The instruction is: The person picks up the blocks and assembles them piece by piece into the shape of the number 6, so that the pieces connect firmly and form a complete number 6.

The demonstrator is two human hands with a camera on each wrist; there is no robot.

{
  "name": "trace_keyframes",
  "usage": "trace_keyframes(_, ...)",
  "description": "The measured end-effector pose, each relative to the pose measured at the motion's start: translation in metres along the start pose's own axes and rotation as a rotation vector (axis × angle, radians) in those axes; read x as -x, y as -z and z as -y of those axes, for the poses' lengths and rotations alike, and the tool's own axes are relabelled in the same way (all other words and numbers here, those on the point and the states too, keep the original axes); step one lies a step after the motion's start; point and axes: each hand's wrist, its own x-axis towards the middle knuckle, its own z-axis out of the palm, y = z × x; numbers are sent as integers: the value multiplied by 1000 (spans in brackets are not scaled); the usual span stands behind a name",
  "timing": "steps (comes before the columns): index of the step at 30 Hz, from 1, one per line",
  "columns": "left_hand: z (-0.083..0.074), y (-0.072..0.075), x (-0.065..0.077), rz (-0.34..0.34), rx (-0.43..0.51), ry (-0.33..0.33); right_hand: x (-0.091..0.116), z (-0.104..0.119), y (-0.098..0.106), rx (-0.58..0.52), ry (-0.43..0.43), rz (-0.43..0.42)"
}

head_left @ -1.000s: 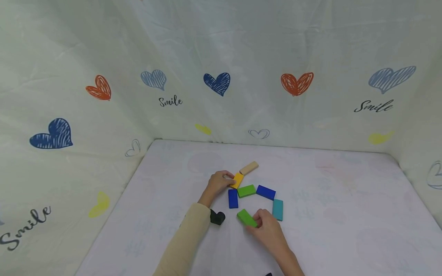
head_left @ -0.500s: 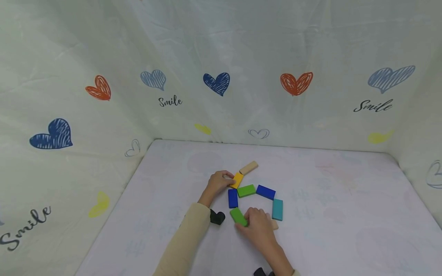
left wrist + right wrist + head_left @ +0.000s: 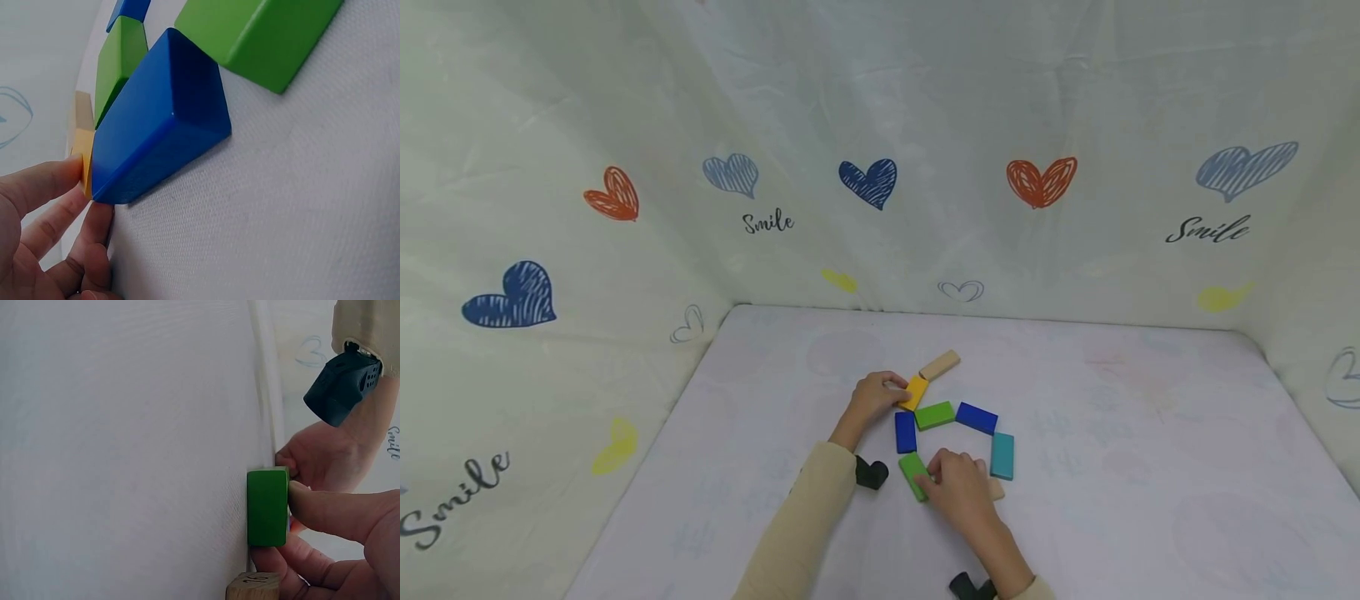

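My left hand [image 3: 871, 398] holds the yellow block [image 3: 916, 392] between thumb and fingers at the far left of a curved row of blocks lying on the table. My right hand [image 3: 961, 492] pinches a green block [image 3: 912, 473], whose far end sits right at the near end of an upright-running blue block [image 3: 906, 433]. In the right wrist view the thumb presses one side of that green block [image 3: 267, 508], with fingers on the other. A pale wooden block [image 3: 997, 490] shows partly from behind the right hand; it bears a dark mark in the right wrist view.
Another green block [image 3: 934, 415], a second blue block [image 3: 977, 417] and a teal block [image 3: 1002, 456] curve round to the right. A wooden block [image 3: 940, 365] lies beyond the yellow one. Dark wrist mounts [image 3: 872, 474] show at both sleeves. A printed curtain [image 3: 962, 242] stands behind the table.
My right hand has moved left, bringing the green block against the blue one and turning it steeper. The wooden block beside that hand has come into view. The left hand has stayed put.
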Motion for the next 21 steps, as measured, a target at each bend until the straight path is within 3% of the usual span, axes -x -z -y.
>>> trace_keyframes(8,1,0,-1,2,10,6,0,-1,1,-24,-14,14)
trace_keyframes(21,5,1,0,0,22,-64,-2,0,4,-40,-10,21)
